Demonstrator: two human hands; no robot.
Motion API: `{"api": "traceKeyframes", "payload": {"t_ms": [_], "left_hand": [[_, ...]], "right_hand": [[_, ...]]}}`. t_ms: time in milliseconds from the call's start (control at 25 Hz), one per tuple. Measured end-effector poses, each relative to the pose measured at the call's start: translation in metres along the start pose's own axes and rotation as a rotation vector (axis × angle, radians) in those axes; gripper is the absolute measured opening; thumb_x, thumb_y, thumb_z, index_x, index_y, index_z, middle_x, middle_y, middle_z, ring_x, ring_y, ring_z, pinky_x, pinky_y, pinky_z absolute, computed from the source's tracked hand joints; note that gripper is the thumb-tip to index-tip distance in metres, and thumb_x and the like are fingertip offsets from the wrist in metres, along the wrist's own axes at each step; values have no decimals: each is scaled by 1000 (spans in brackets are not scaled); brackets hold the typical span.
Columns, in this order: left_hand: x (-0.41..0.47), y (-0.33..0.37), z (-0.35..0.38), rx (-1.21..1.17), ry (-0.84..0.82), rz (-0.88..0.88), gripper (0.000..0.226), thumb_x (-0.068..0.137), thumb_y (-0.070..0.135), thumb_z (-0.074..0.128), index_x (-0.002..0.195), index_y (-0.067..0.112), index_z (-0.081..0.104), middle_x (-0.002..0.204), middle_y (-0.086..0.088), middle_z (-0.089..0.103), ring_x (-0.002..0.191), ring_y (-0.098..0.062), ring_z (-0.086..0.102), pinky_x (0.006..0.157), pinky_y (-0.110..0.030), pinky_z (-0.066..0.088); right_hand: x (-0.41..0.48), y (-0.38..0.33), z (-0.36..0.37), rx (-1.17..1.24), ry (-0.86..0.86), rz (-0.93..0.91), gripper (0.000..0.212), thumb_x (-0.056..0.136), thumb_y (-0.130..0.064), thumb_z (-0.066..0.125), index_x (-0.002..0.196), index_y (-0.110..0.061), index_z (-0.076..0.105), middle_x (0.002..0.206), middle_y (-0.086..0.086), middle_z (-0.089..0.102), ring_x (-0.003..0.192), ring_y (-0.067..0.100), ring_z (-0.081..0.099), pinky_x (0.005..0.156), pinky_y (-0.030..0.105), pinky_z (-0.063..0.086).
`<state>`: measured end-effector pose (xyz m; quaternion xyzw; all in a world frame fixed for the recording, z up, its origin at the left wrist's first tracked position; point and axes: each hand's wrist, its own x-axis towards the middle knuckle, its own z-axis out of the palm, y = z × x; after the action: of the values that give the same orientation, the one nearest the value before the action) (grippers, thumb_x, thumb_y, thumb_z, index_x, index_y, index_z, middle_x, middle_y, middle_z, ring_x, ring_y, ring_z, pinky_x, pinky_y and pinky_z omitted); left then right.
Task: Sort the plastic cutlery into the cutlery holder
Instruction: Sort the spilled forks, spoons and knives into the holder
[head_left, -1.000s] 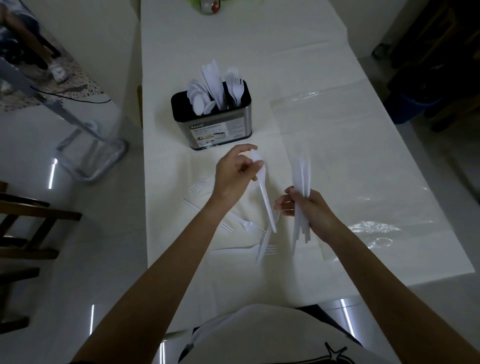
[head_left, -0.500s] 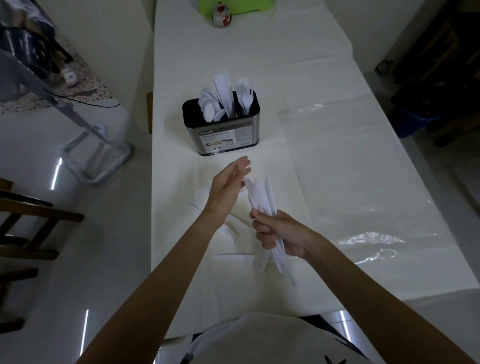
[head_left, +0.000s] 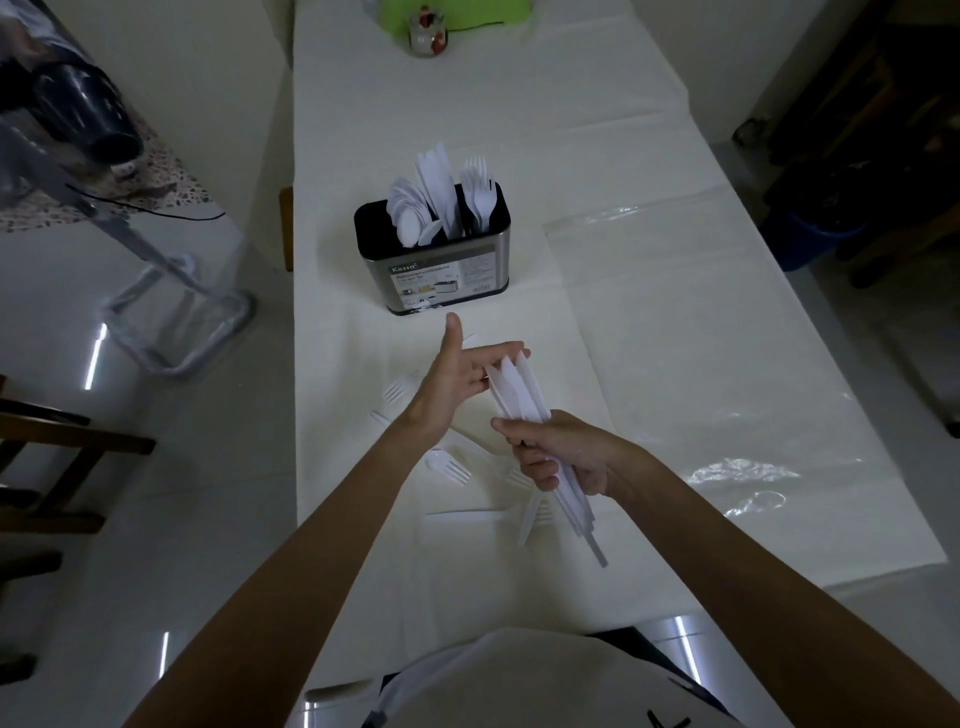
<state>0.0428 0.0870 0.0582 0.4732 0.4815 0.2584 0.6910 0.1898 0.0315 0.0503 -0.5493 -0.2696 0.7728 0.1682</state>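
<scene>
Knives (head_left: 514, 389) held in two hands a second ago now form one bundle clasped in the right grip (head_left: 561, 457); the left grip (head_left: 457, 379), flat and empty, squares their tips. Beyond both grips stands the cutlery holder (head_left: 441, 270), likely next; forks (head_left: 448, 465) lie beneath, unsorted.

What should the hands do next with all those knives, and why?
Probably lift the bunch of knives to the holder and slide it in beside the standing knives. The right hand grips the bunch, and the left hand lays straight fingers on its tips.
</scene>
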Motion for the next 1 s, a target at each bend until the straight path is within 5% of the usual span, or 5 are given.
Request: {"api": "traceKeyframes", "payload": {"t_ms": [160,400,520,800,1000], "left_hand": [[0,4,-4,-95,-8,6,88,92,56,-10,129,8,54,137,-5,54,131,-16,45,114,-31,28],[-22,-44,43,-534,456,39,73,95,57,6,141,12,40,148,0,41,141,-13,30,117,-28,18],[-26,-47,60,-567,596,59,69,96,55,8,138,14,45,147,1,43,139,-11,32,118,-29,17],[-19,-35,46,-453,407,71,77,95,54,-3,138,11,44,147,-3,42,139,-13,32,117,-27,16],[1,8,9,-217,102,114,91,91,55,-14,130,7,52,140,-6,51,135,-12,40,119,-34,18]], "right_hand": [[2,-1,-3,59,46,-29,35,89,-31,62,62,-19,42,42,-7,32,35,7,28,37,17,27],[24,-13,-5,961,362,-343,38,93,-29,56,61,-19,39,36,-9,31,29,5,31,33,14,31],[26,-9,9,1105,386,-379,38,94,-30,54,62,-19,38,36,-9,32,30,5,32,33,15,33],[19,-11,23,921,315,-374,39,95,-29,53,60,-18,39,39,-9,29,33,6,29,35,17,31],[-4,-7,21,316,105,-191,36,93,-27,55,61,-19,40,44,-7,30,37,6,30,39,18,30]]}}
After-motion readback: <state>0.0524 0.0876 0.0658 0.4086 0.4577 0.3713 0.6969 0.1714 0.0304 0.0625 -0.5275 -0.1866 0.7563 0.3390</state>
